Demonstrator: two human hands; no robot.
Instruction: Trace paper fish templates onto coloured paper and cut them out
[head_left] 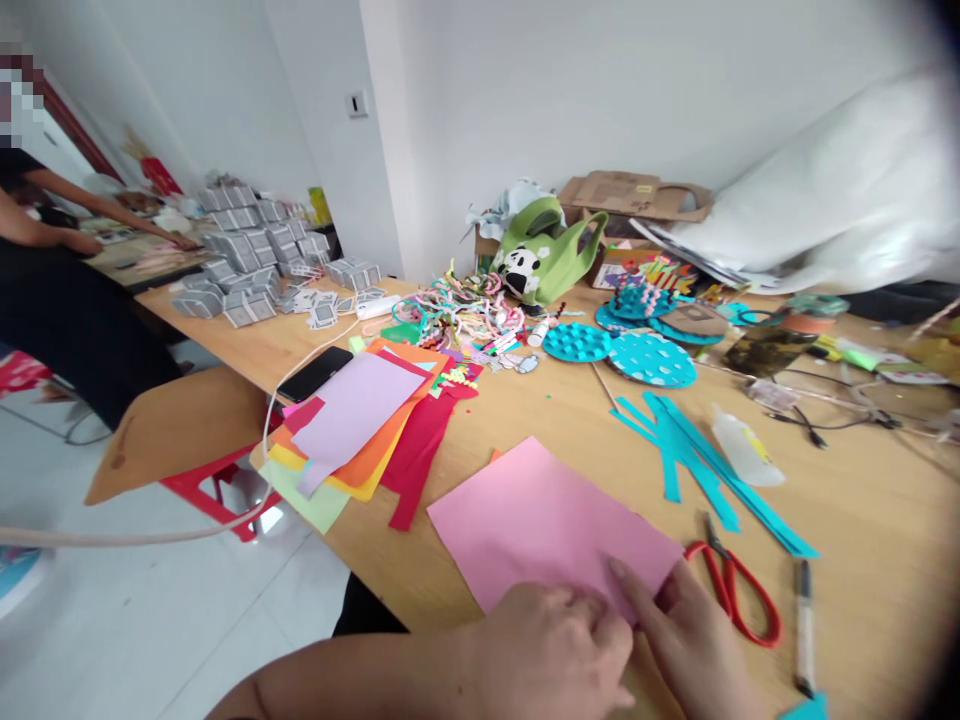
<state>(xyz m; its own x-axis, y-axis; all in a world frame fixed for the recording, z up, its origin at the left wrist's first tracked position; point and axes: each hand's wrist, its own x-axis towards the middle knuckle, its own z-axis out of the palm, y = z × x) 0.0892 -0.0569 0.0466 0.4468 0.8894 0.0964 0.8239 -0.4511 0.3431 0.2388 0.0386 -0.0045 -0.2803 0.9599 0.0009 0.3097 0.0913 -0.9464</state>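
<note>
A sheet of pink paper (544, 520) lies at an angle near the front edge of the table. My left hand (551, 650) is closed at its near edge, the fingers curled down over the paper. At the sheet's right corner my right hand (694, 630) grips it, with the thumb on top and the other fingers beneath. Both hands are close together, and they hide the near edge of the sheet. Red-handled scissors (727, 585) rest just right of my right hand. Beyond them lies a pen (804, 630).
Blue paper strips (697, 470) and a glue bottle (746, 447) lie to the right. Stacked coloured paper (360, 405) and a phone (316, 374) are on the left. Farther back are pipe cleaners (465, 315), blue discs (652, 360) and a green bag (544, 260). A person (60, 250) stands far left.
</note>
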